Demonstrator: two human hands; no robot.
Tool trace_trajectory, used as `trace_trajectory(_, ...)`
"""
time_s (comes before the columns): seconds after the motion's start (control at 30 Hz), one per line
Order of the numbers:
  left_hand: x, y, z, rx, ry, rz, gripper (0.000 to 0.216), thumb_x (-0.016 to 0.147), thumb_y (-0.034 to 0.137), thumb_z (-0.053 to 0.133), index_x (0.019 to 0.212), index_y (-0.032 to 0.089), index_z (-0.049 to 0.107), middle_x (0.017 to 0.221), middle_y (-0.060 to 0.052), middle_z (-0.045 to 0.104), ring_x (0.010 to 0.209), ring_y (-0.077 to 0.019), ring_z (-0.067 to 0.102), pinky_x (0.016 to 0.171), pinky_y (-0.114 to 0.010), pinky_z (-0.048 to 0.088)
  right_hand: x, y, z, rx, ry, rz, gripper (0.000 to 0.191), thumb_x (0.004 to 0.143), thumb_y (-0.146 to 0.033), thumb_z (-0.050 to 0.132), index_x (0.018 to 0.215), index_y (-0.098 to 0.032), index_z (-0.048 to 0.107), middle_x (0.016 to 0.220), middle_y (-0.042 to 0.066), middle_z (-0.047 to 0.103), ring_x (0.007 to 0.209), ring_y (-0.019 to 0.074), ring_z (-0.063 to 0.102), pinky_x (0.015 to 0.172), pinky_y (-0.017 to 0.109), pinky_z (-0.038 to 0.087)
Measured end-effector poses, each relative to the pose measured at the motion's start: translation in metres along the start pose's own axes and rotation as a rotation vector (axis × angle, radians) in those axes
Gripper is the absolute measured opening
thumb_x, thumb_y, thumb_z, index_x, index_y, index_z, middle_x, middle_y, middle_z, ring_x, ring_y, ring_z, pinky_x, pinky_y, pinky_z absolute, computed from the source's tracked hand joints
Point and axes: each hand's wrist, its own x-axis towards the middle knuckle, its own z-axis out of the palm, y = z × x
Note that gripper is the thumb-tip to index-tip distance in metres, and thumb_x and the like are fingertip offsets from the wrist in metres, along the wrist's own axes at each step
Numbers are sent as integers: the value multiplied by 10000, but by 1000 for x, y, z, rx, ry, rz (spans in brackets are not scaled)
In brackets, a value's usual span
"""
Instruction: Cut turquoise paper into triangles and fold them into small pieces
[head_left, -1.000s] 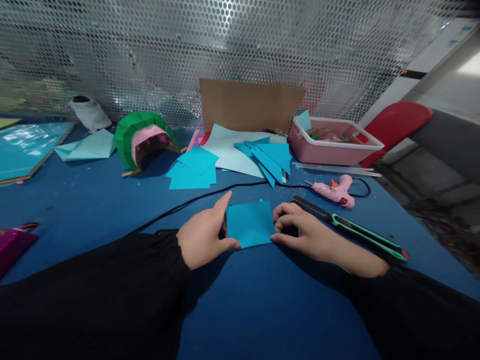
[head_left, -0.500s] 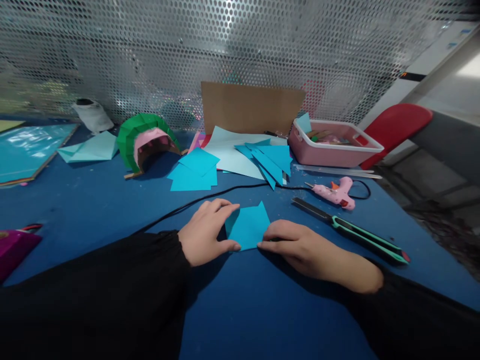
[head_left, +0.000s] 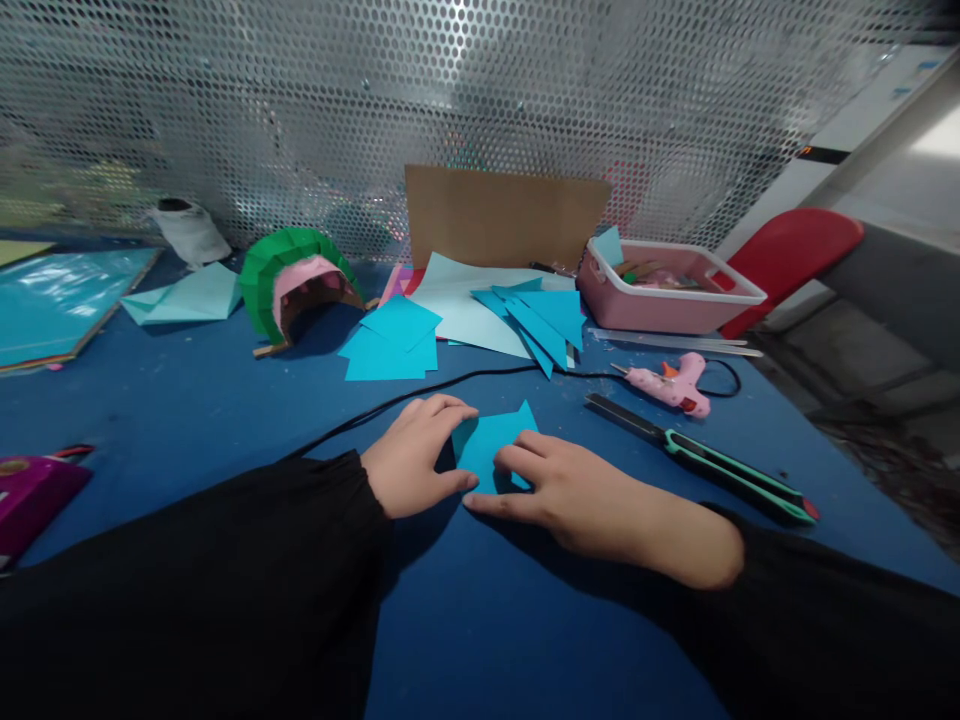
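Fingers (head_left: 517, 462) of both hands flat, pressing teal paper (head_left: 491, 445), no readable writing

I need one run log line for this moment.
left hand: flat on blue paper | right hand: pressing paper | scissors: right, untouched | surface: blue table

The light is dim and cool, and comes through the perforated metal screen (head_left: 480, 90) well beyond the hands, which glares white in patches. Soft shadows lie under the left hand (head_left: 412, 460) and right hand (head_left: 570, 485). The edges bow strongly. Sleeves nearest the camera are dark and blurred.
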Motion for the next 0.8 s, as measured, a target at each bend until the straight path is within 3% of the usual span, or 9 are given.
trace_trajectory(0.17, -1, 2, 4, 24, 32, 0, 682, 696, 422, 728, 1271, 146, 488, 1287, -128, 496, 1166, -319, 451, 1003, -475, 378, 3, -4, 5, -2, 56, -8, 438, 902, -131, 436, 1301, -276, 545, 907, 95, 526, 777, 199, 407, 690, 343, 423)
trace_trajectory(0.37, -3, -2, 9, 55, 102, 27, 701, 680, 474, 742, 1275, 219, 474, 1287, -96, 503, 1141, -315, 455, 962, -468, 402, -19, -2, 10, 10, 189, 8, 401, 907, -93, 380, 1201, -217, 623, 889, 101, 558, 846, 205, 470, 742, 367, 471)
trace_trajectory(0.63, -3, -2, 8, 28, 85, 48, 706, 694, 487, 724, 1293, 214, 470, 1287, -103, 512, 1166, -319, 433, 952, -459, 400, -57, -2, 3, -14, 265, 167, 436, 873, -26, 365, 1103, -228, 675, 901, 97, 606, 903, 206, 536, 761, 382, 507)
trace_trajectory(0.8, -2, -2, 7, 16, 67, 61, 687, 701, 494, 717, 1284, 226, 472, 1292, -102, 504, 1163, -323, 430, 958, -473, 391, -50, -10, 3, -36, 317, 113, 394, 873, -35, 387, 1130, -177, 650, 957, 102, 638, 967, 220, 536, 838, 389, 493)
